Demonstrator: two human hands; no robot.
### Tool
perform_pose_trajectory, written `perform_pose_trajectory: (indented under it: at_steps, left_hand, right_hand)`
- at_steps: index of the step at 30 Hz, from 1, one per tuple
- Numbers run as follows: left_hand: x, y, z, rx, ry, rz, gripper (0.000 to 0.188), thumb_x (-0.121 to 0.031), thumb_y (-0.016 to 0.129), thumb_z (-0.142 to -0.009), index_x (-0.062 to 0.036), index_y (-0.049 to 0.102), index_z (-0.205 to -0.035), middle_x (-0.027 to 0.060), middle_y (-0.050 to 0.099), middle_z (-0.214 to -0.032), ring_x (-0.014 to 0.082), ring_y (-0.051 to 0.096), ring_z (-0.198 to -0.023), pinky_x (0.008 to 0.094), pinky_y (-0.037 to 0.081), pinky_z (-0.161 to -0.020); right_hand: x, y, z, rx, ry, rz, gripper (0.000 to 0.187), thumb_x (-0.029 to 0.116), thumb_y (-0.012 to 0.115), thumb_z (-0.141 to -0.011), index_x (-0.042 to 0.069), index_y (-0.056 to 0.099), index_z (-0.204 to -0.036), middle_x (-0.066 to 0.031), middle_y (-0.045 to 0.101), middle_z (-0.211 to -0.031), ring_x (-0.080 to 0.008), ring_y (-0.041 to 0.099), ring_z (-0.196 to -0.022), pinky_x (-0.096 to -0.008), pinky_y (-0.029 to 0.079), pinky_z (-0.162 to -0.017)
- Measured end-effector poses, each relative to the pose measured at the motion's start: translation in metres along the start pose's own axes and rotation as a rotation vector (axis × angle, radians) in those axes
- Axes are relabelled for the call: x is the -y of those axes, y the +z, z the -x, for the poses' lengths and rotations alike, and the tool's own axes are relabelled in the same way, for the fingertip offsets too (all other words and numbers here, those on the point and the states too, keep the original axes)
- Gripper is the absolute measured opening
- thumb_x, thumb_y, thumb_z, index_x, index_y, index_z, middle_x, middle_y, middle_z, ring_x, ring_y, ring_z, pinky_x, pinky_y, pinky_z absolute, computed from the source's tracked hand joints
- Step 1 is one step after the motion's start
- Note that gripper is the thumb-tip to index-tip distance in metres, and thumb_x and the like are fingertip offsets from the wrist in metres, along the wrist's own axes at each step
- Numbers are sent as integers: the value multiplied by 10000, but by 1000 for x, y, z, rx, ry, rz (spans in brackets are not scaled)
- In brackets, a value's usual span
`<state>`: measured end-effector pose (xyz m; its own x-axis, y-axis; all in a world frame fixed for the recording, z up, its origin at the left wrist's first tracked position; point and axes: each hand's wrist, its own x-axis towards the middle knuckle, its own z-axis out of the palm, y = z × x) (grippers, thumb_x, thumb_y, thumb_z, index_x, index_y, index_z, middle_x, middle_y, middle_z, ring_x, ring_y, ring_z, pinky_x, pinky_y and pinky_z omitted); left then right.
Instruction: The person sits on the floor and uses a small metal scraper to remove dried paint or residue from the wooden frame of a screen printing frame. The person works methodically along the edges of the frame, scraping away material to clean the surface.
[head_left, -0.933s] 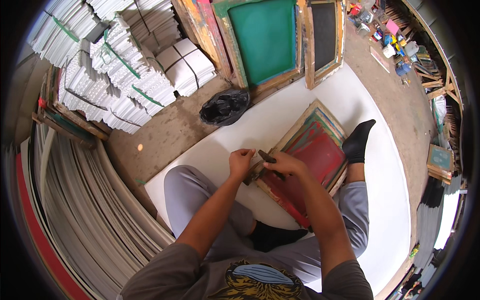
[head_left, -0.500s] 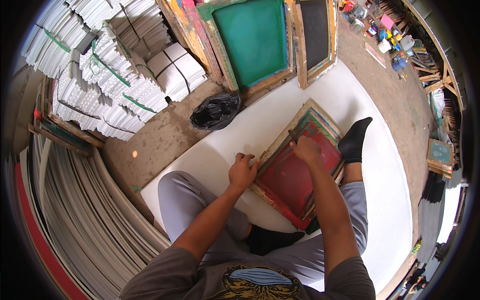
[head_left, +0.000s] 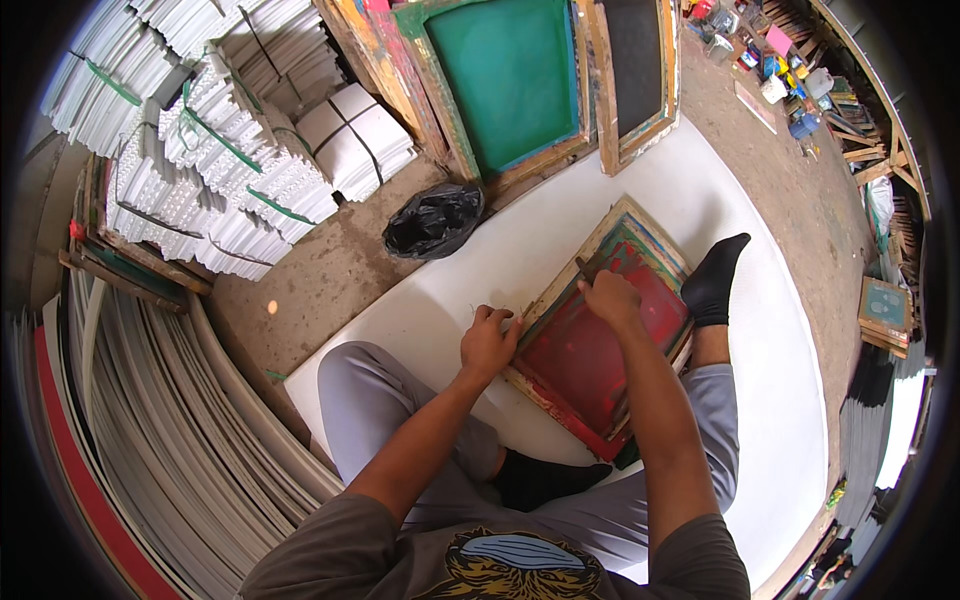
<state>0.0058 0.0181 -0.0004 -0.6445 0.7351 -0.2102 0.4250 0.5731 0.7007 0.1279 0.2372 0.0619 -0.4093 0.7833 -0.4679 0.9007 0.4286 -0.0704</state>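
Between my legs a wooden screen-printing frame (head_left: 585, 375) lies tilted on the white sheet, its mesh stained red with green and blue paint toward the far end. My right hand (head_left: 612, 297) is closed over the frame's upper part around a thin dark stick-like tool (head_left: 585, 268); its tip pokes out toward the frame's far left side, and its exact kind is hard to make out. At the frame's left edge, my left hand (head_left: 487, 342) has its fingers apart and slightly bent, the thumb side touching or close to the wood.
A black plastic bag (head_left: 433, 220) lies beyond the sheet. Large frames, one with green mesh (head_left: 505, 80) and one dark (head_left: 637, 65), lean at the back. Bundled white sheets (head_left: 215, 150) are stacked at left, above long curved boards (head_left: 180, 400). My socked foot (head_left: 714, 280) flanks the frame.
The whole picture has shifted very slightly. Both hands, the tool and the frame keep nearly the same places relative to each other.
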Motion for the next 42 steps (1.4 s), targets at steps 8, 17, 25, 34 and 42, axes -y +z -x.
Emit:
perform_pose_trajectory:
  at_steps: [8, 17, 25, 34, 42]
  left_hand:
    - [-1, -1, 0, -7, -17, 35, 375, -438, 667, -969, -109, 768, -1119, 142, 671, -1170, 363, 703, -1014, 459, 566, -870]
    - [0, 1, -1, 9, 0, 11, 380, -431, 644, -989, -101, 758, -1138, 136, 664, -1190, 363, 719, -972, 471, 575, -847]
    - [0, 0, -2, 21, -6, 28, 384, -440, 634, -994, -103, 761, -1129, 136, 668, -1184, 364, 719, -974, 471, 576, -848]
    - [-2, -2, -2, 45, -14, 22, 395, -446, 623, -1002, -99, 761, -1131, 139, 671, -1173, 360, 721, -973, 472, 577, -850]
    - [1, 0, -3, 39, -8, 20, 387, -437, 627, -1001, -95, 764, -1119, 140, 673, -1161, 357, 720, -966, 470, 577, -843]
  right_hand:
    - [-25, -10, -24, 529, 76, -683, 565, 531, 580, -1025, -27, 660, -1061, -182, 736, -800, -305, 742, -671, -493, 611, -641]
    - [-44, 1, -42, 650, 76, -763, 614, 577, 598, -1012, -20, 632, -1153, -180, 744, -864, -285, 754, -753, -493, 621, -634]
    - [-46, -2, -45, 595, 3, -665, 515, 501, 629, -1014, -3, 640, -1119, -143, 721, -772, -212, 707, -585, -362, 536, -439]
    - [-37, -16, -33, 497, -67, -590, 462, 418, 632, -1032, -43, 665, -1027, -132, 714, -718, -178, 648, -460, -314, 474, -355]
    - [-29, -23, -36, 561, 60, -590, 420, 429, 656, -1001, 13, 661, -1060, -105, 695, -730, -216, 699, -590, -393, 558, -477]
